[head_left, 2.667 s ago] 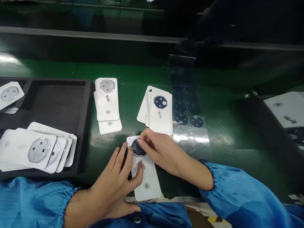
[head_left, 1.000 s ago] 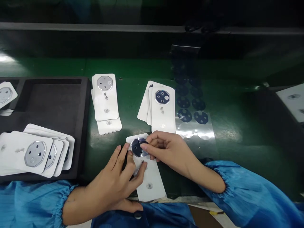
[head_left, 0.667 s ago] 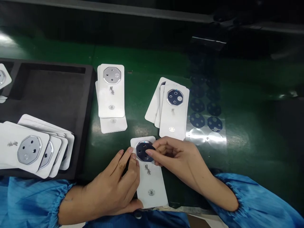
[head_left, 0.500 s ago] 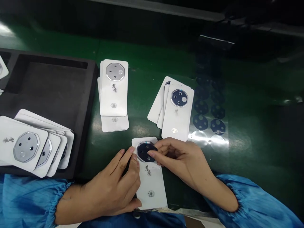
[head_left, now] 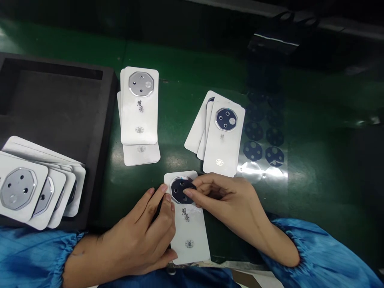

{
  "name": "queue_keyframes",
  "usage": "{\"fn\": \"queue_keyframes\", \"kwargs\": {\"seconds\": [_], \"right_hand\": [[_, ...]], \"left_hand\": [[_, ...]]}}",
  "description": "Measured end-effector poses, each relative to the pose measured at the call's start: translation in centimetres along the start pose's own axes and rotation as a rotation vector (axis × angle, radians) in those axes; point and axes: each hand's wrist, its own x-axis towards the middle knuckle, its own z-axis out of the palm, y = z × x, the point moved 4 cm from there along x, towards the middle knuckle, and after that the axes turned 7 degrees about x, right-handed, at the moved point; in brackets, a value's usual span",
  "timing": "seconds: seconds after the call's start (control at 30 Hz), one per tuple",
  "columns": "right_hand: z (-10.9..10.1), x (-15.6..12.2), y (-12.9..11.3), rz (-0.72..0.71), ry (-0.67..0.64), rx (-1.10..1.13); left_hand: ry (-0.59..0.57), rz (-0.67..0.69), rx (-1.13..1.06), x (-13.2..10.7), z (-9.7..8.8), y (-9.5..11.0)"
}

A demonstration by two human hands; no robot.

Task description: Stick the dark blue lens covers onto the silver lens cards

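Observation:
A white phone back cover (head_left: 195, 228) lies upright before me, with a black brush-style mark and a round emblem on it. My left hand (head_left: 144, 232) steadies its left edge, index fingertip by the camera ring and thumb at the lower corner. Over the octagonal ring sits a dark blue octagonal sticker (head_left: 180, 190) with several round holes. The thumb and forefinger of my right hand (head_left: 225, 200) pinch the sticker's right edge, which looks slightly raised. The lower fingers of that hand are partly hidden.
Silver-ringed covers (head_left: 139, 120) are stacked at upper left; covers with a blue camera area (head_left: 223, 148) fan out right. Beside those lies a clear sheet of blue octagonal stickers (head_left: 252, 151). A black foam tray (head_left: 112, 108) at left holds several more covers (head_left: 40, 180).
The view has shifted slightly, so the tray and stacks sit further left. The sticker lies a little flatter over the ring, with more holes lined up. Both hands keep their places.

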Motion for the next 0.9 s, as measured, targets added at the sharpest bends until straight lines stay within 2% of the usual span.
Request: {"fn": "queue_keyframes", "kwargs": {"seconds": [0.27, 0.9], "right_hand": [[0.07, -0.16, 0.3, 0.061, 0.019, 0.055], [0.16, -0.21, 0.3, 0.056, 0.013, 0.033]], "left_hand": [[-0.005, -0.001, -0.002, 0.11, 0.07, -0.1], [-0.005, -0.009, 0.009, 0.15, -0.06, -0.05]]}}
